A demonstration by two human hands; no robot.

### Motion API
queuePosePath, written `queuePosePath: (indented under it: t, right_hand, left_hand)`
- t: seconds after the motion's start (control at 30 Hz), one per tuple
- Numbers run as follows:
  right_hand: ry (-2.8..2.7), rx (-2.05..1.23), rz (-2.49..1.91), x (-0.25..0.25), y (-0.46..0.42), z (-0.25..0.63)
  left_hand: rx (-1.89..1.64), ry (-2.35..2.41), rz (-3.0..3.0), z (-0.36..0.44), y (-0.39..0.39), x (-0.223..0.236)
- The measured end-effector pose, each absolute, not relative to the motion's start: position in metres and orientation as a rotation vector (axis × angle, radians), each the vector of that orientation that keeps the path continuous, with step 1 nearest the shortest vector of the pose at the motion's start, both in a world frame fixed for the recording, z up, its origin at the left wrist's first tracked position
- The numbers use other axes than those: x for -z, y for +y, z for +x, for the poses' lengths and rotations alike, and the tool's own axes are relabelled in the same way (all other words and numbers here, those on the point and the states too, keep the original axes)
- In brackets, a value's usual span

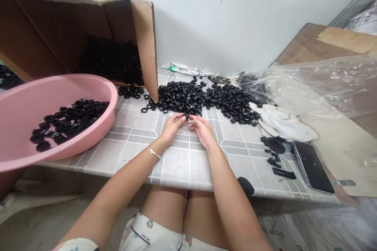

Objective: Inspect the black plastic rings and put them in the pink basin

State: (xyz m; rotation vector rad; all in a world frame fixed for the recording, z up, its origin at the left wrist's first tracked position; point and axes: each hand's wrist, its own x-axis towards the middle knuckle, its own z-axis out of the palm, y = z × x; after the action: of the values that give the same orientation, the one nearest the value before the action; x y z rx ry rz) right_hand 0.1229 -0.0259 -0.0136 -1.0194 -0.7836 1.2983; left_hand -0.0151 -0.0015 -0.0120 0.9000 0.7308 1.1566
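Left hand (173,127) and right hand (203,131) were close together, palms down.

Fingers (180,119) curled inward, tips nearly meeting at centre; left forearm (129,176) and right forearm (229,192) angled in from below, wrists slightly bent, thin bracelet (153,151) on left wrist (160,141).

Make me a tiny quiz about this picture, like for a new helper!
1. True or false: there is a bracelet on the left wrist.
2. What is inside the pink basin?
A) apples
B) black hex nuts
C) water
3. Which hand is nearer the white cloth?

Key: 1. True. 2. B. 3. The right hand.
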Motion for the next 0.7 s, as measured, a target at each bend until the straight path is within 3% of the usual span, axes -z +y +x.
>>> queuePosePath:
  t: [0.33,0.7]
  right_hand:
    - [-0.766,-1.460,-0.824,0.0039,-0.0323,0.1155]
    - [-0.856,-1.405,-0.864,0.0063,-0.0318,0.1169]
  left_hand:
    - [-1.192,0.661,0.830,-0.0162,-0.0024,0.0078]
    - [-1.177,0.651,0.891,-0.0163,-0.0004,0.0110]
